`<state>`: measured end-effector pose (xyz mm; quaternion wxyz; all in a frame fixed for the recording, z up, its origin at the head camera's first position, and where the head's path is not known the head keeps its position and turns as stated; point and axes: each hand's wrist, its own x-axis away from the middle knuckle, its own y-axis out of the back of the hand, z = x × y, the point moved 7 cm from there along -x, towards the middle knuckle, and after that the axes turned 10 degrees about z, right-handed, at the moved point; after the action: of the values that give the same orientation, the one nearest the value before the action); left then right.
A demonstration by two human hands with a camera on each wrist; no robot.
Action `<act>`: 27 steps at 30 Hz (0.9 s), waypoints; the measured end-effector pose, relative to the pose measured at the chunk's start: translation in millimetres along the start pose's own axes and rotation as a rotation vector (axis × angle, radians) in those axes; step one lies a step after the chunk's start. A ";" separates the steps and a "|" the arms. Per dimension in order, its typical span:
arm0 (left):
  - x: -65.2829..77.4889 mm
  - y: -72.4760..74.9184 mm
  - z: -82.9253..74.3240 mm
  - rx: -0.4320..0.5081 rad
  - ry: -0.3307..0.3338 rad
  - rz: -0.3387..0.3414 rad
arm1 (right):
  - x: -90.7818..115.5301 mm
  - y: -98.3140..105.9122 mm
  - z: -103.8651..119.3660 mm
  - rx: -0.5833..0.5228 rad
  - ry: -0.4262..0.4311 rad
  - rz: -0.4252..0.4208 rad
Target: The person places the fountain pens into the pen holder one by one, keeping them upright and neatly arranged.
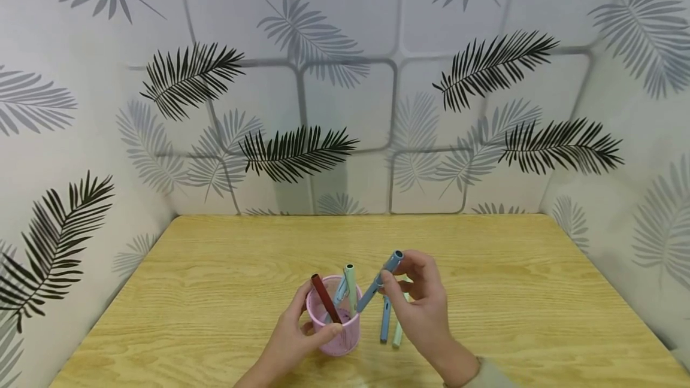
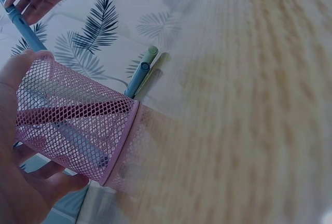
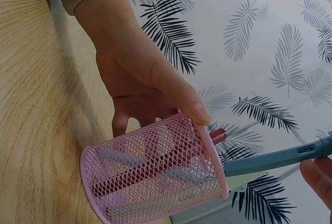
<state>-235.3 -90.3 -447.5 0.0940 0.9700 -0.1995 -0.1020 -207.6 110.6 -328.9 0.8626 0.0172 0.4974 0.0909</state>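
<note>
A pink mesh pen holder (image 1: 345,341) stands on the table, with my left hand (image 1: 290,335) gripping its side, thumb near the rim. Inside it lean a dark red pen (image 1: 325,297), a light blue pen (image 1: 340,292) and a light green pen (image 1: 351,289). My right hand (image 1: 427,310) pinches a grey-blue pen (image 3: 270,159) between thumb and fingers. That pen is tilted, and its lower end is at the holder's right rim. Below the right hand, a blue pen (image 1: 385,320) and a pale green pen (image 1: 398,334) lie side by side on the table.
The wood-grain table (image 1: 215,268) carries all these things. Behind it and along both sides rise walls covered in leaf-patterned paper (image 1: 345,100).
</note>
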 end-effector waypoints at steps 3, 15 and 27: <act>0.3 -0.3 0.5 0.001 0.003 0.003 | -1.0 -3.2 -0.3 -0.004 0.002 0.003; 0.9 0.1 -0.6 -0.012 -0.006 -0.004 | 3.9 -16.7 -12.6 0.050 -0.153 0.077; 1.1 0.5 -2.6 -0.004 0.003 -0.004 | -2.9 -30.1 5.6 0.188 -0.274 0.162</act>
<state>-233.8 -90.8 -445.1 0.0963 0.9703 -0.1974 -0.1010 -200.0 80.9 -327.3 0.9066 0.1502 0.3786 0.1100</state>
